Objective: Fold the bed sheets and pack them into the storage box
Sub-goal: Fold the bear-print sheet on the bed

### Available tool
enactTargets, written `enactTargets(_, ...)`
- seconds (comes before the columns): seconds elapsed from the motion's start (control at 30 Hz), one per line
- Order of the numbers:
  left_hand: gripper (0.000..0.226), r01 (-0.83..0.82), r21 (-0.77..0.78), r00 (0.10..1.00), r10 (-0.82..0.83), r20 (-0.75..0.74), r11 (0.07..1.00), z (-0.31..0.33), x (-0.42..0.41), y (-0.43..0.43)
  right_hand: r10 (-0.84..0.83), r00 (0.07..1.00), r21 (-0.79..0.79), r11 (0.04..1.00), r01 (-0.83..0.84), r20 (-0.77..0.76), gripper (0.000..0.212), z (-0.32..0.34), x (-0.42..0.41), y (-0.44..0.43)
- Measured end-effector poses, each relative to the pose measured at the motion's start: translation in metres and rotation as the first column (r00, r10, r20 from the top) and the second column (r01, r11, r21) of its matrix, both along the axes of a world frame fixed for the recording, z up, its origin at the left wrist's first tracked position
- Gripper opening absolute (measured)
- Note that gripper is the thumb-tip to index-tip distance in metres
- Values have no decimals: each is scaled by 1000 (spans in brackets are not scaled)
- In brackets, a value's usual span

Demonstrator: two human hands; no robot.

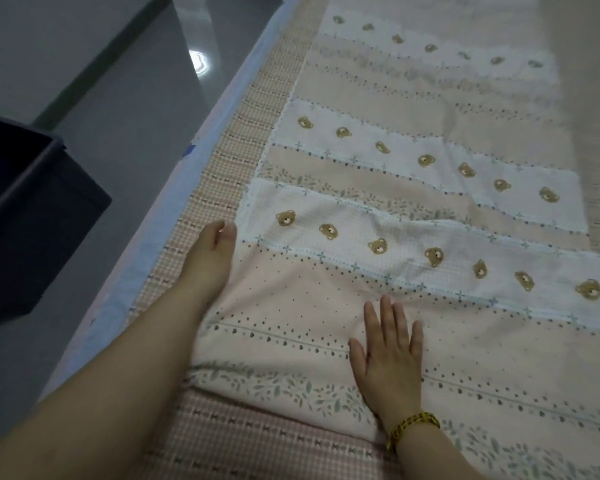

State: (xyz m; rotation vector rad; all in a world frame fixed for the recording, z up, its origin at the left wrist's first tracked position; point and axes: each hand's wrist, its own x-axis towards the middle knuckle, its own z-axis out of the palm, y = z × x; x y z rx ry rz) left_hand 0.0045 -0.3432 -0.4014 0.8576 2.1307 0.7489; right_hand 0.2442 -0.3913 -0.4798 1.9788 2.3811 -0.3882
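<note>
A pink and white bed sheet [413, 209] with brown bear heads and leaf bands lies folded into a long strip on the bed, running away from me. My left hand [208, 258] rests at the sheet's left edge, fingers curled down at the fold; whether it grips the cloth is hidden. My right hand [388, 358] lies flat on the sheet near its front end, fingers spread, a gold bracelet on the wrist. A dark storage box [32, 216] stands on the floor to the left of the bed, its open top partly in view.
The bed carries a pink checked cover [257, 441] with a pale blue border [160, 223] along its left side. Grey glossy floor [125, 116] lies beyond the bed's left edge. A pale cloth edge [589, 81] runs down the right side.
</note>
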Motion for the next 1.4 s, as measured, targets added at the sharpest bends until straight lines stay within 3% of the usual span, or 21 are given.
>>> enactTargets(0.1,51,102,-43,994,-103,-42,994,-22,7,40,-4,1000,61,998,3,18,60,-10,3,3)
enactTargets(0.2,46,114,-110,945,-142,-296,987,-32,12,44,23,998,46,999,-25,50,60,-8,8,10)
enactTargets(0.27,50,166,-30,810,-154,-565,986,-34,29,35,20,997,71,997,-25,70,59,-3,11,17)
enactTargets(0.33,49,445,159,680,-217,-700,881,-38,59,32,-12,998,135,991,4,59,53,-2,12,31)
enactTargets(0.4,52,678,60,513,-413,-753,733,-49,83,33,19,999,104,994,-25,51,56,5,10,55)
enactTargets(0.43,61,703,-36,487,-518,-703,710,-54,92,36,70,992,66,995,-77,105,62,10,17,69)
enactTargets(0.5,84,653,-127,511,-558,-654,746,-67,96,41,212,942,38,973,-229,260,81,12,45,95)
enactTargets(0.57,89,614,-158,491,-531,-690,773,-81,91,44,192,936,-45,981,-187,294,98,12,91,114)
enactTargets(0.67,89,596,-199,485,-546,-683,778,-81,95,47,-45,927,-79,994,80,371,82,18,169,119)
enactTargets(0.8,93,572,-260,479,-574,-665,778,-78,99,49,-375,856,-167,876,453,355,60,31,219,102)
enactTargets(0.9,88,559,-287,474,-584,-660,778,-74,102,50,-536,780,-6,823,568,323,56,34,197,96)
enactTargets(0.97,87,534,-304,493,-582,-646,789,-70,102,48,-465,856,55,883,465,227,59,34,152,85)
enactTargets(1.03,97,513,-324,483,-580,-656,795,-66,93,38,-227,971,25,974,226,78,62,22,87,58)
enactTargets(1.13,103,502,-331,486,-578,-656,799,-60,67,15,-2,999,66,998,4,-33,57,-11,26,18)
enactTargets(1.4,119,482,-389,519,-614,-595,785,-62,33,-12,-14,999,82,996,18,-46,58,-28,23,19)
